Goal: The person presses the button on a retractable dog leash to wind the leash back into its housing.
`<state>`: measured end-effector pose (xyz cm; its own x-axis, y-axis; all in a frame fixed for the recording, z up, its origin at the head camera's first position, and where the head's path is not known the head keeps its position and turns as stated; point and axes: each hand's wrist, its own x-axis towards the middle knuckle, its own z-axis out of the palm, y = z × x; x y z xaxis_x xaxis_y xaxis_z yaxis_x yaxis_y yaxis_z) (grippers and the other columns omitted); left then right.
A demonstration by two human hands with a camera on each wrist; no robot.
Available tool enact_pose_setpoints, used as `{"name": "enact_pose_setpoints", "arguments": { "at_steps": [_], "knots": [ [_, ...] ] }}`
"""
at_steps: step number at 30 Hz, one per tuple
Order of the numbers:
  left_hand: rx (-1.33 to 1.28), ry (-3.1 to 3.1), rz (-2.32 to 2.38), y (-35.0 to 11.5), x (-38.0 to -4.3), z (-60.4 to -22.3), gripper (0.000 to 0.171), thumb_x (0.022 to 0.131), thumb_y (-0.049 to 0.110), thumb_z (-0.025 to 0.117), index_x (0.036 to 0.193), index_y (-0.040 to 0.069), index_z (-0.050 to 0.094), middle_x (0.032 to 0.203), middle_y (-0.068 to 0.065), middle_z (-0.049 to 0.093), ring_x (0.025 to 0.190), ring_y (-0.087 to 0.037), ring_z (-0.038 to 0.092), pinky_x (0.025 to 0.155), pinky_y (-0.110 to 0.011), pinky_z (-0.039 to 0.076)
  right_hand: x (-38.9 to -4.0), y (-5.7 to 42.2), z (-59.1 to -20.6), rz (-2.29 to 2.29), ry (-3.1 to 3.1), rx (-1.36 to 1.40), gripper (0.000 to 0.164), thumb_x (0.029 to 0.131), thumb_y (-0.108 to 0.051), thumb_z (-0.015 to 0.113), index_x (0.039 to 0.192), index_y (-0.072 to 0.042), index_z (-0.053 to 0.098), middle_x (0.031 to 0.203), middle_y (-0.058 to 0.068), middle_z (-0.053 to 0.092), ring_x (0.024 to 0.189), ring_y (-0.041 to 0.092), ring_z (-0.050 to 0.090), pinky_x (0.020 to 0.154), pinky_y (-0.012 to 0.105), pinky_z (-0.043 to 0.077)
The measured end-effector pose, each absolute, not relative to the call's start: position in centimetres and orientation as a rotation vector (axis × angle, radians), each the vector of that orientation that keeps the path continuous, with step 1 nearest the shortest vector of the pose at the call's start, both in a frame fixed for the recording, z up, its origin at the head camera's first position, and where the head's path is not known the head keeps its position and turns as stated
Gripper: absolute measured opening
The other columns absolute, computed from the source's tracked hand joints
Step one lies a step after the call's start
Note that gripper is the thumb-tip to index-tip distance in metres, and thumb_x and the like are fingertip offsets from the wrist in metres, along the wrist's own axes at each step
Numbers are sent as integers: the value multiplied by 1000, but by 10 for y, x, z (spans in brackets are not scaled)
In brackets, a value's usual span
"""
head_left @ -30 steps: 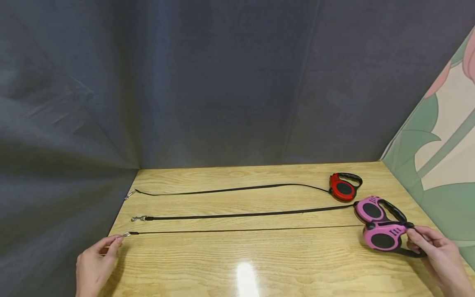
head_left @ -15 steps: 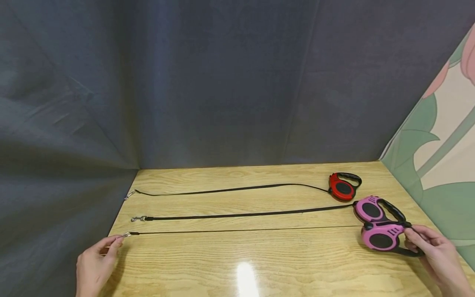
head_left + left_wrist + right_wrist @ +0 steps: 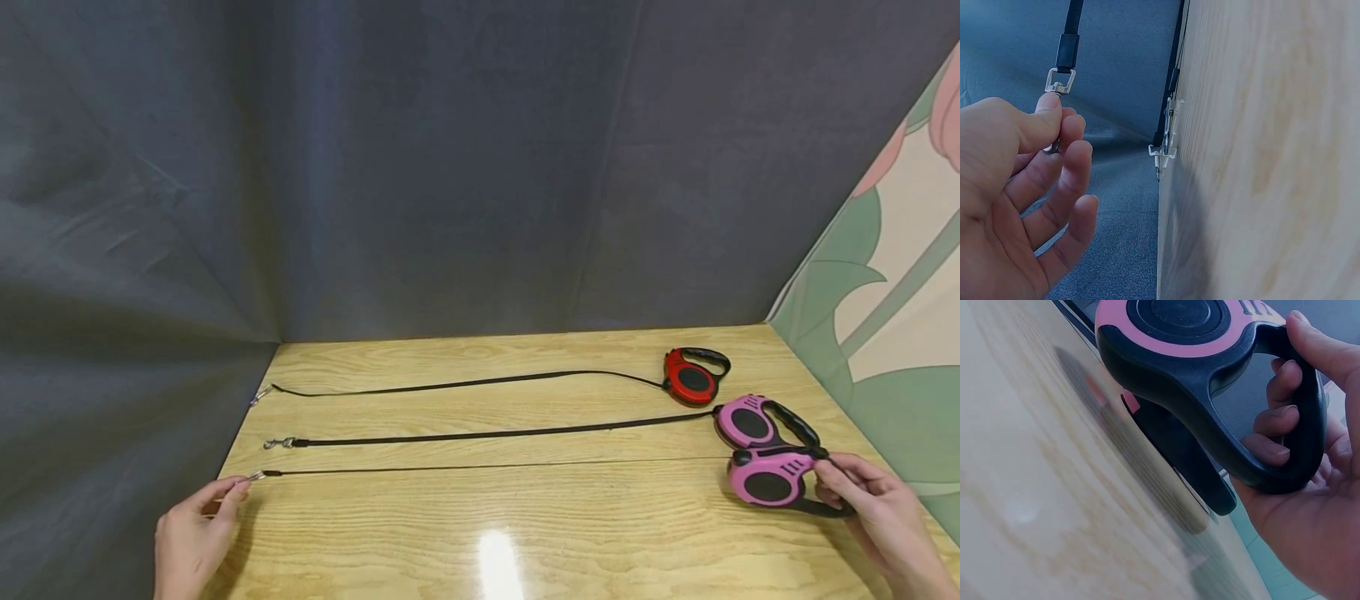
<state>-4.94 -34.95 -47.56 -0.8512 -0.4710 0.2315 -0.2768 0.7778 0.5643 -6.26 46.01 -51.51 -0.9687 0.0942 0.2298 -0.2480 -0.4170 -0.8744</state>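
In the head view my left hand, at the table's left end, pinches the metal clip of a retractable dog leash between thumb and fingertips. The left wrist view shows the clip's swivel loop above the thumb, joined to black webbing. From there the thin black cord runs nearly straight across to a pink leash case. My right hand grips that case by its black loop handle, fingers through the loop. The case is tilted and raised off the wood.
Behind it lies a second pink leash, its strap and clip stretched leftward. Farther back is a red leash, laid out likewise, its clip at the left edge. A dark curtain closes off the table's back.
My right hand has drifted slightly left with the held pink leash case, and the cord hangs a touch lower. My left hand keeps its pinch on the clip, almost still.
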Motion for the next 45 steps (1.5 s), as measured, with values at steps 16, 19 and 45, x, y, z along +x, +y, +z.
{"name": "enact_pose_setpoints", "arguments": {
  "at_steps": [16,19,45],
  "knots": [
    [588,-2624,-760,-348,-51,-476,21,97,25,80,107,7,84,90,-15,82,58,11,57,59,-24,47,-63,460,-514,2481,-1594,199,40,106,19,41,103,4,77,95,5,81,71,13,60,62,26,44],
    [587,-2624,-755,-349,-51,-476,21,97,26,81,107,7,84,90,-14,82,58,12,57,59,-25,47,-64,460,-514,2474,-1597,200,40,106,19,41,103,4,77,95,5,81,70,13,60,62,26,44],
    [508,-2582,-771,-342,-52,-481,16,94,19,84,104,8,85,90,-15,82,60,20,50,58,-10,38,-64,457,-515,2428,-1671,126,40,105,19,44,103,-1,79,89,1,79,67,12,58,61,25,45]
  ]
}}
